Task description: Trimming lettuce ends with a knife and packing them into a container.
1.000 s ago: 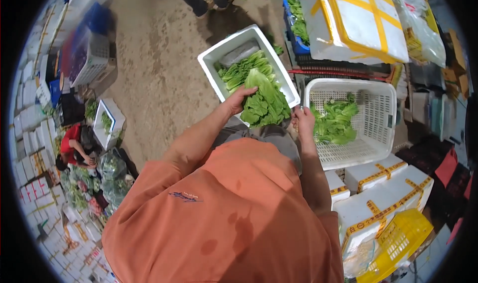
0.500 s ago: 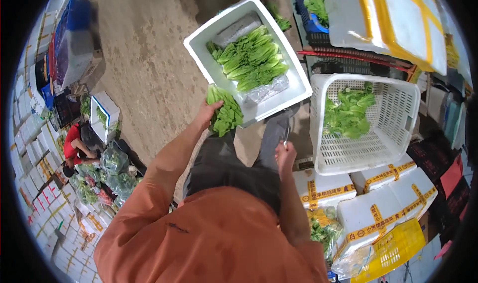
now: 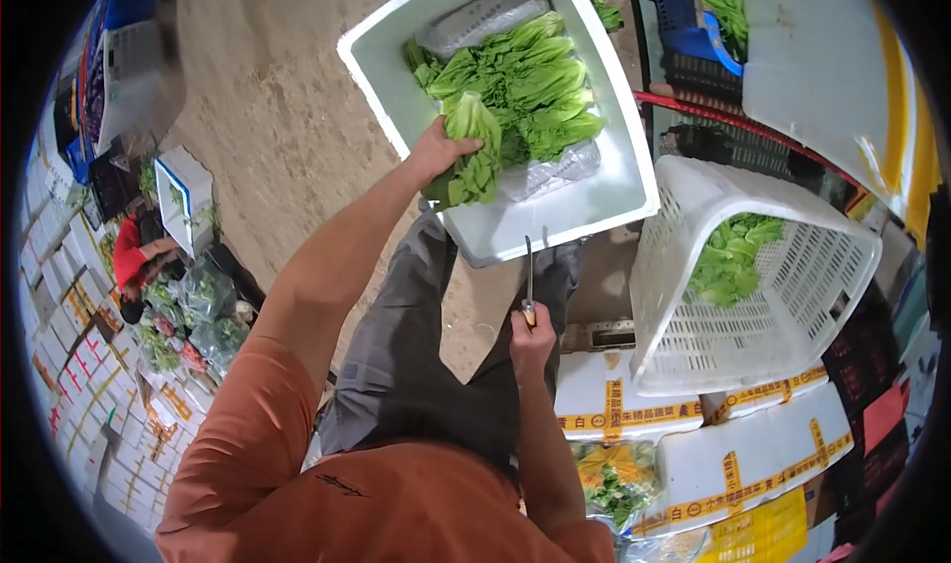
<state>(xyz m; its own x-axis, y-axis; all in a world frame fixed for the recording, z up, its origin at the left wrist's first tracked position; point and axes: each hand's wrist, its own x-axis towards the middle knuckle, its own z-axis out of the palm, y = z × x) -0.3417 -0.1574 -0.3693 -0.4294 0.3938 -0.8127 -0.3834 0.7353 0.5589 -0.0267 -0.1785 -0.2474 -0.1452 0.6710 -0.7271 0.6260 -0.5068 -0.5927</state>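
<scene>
My left hand (image 3: 437, 151) is closed round a head of green leafy lettuce (image 3: 470, 132), over the near left side of a white foam box (image 3: 604, 197). More lettuce heads (image 3: 540, 88) lie side by side in the box, between two bundles wrapped in greyish plastic (image 3: 485, 18). My right hand (image 3: 533, 335) grips the handle of a small knife (image 3: 529, 271) in front of my legs. Its blade points away from me, and the tip overlaps the box's near wall in view.
On the right a white plastic crate (image 3: 684, 355) holds loose lettuce leaves (image 3: 733, 256). Taped foam boxes (image 3: 624, 395) stand below it. A blue crate (image 3: 684, 23) with greens is at the upper right. At the left a person in red (image 3: 129, 251) crouches beside bagged vegetables (image 3: 213, 320).
My left hand has carried the lettuce up and right, from the box's near left corner to over its inside. My right hand has turned the knife so that its blade shows plainly.
</scene>
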